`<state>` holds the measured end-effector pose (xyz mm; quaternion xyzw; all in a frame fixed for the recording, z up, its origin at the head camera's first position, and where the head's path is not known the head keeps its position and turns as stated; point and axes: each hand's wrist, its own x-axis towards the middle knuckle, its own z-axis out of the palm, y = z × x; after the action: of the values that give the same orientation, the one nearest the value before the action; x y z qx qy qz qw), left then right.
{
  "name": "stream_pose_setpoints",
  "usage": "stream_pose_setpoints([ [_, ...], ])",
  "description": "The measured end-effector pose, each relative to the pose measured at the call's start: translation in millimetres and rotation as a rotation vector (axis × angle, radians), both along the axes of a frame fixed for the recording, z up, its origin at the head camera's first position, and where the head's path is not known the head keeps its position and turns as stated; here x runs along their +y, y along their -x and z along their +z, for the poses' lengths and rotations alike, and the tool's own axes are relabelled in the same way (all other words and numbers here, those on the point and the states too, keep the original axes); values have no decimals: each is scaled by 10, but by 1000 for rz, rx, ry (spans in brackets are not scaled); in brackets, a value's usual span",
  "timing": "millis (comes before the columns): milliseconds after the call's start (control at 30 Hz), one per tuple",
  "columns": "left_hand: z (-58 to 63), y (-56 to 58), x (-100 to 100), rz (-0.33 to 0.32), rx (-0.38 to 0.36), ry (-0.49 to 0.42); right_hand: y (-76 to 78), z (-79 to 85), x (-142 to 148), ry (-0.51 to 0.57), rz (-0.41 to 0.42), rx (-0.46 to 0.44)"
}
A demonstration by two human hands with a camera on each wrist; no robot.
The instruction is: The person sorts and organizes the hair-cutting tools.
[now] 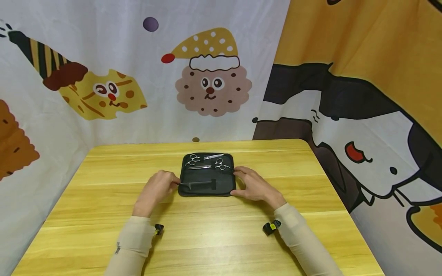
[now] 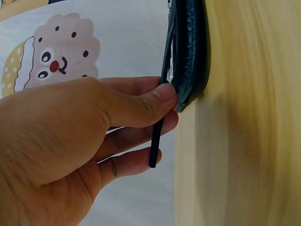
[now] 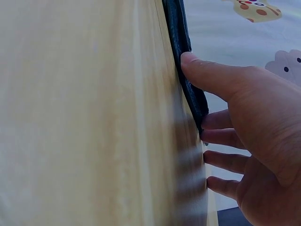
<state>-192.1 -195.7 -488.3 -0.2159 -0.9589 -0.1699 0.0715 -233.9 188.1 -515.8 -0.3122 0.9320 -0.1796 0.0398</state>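
Observation:
A black zip case (image 1: 224,188) lies open-faced on the table, its textured side showing in both wrist views. Two pairs of hairdressing scissors lie in its far half, one with finger rings (image 1: 193,159) at the left, the other with rings (image 1: 221,165) at the right. Across the near half runs a black comb (image 1: 202,183), part of it under a dark strap (image 1: 213,184). My left hand (image 1: 160,186) pinches the comb's slim end (image 2: 156,141) between thumb and fingers at the case's left edge. With spread fingers, my right hand (image 1: 253,184) touches the case's right edge, the thumb at its near corner.
The wood-grain table (image 1: 207,237) extends around the case on every side. Behind it hangs a curtain (image 1: 121,23) printed with cartoon figures. A small black camera is worn at each wrist, over beige sleeves (image 1: 132,239).

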Motion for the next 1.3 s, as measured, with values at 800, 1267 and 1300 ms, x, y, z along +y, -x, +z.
stream_pose_setpoints([
  [800, -92, 45, 319, -14, 52, 2, 9, -29, -9, -8, -5, 8],
  [1267, -83, 75, 435, -48, 58, 17, -5, -43, -7, 9, 14, 42],
  [1300, -82, 77, 442, -49, 57, 13, -4, -41, -9, 9, 14, 40],
])
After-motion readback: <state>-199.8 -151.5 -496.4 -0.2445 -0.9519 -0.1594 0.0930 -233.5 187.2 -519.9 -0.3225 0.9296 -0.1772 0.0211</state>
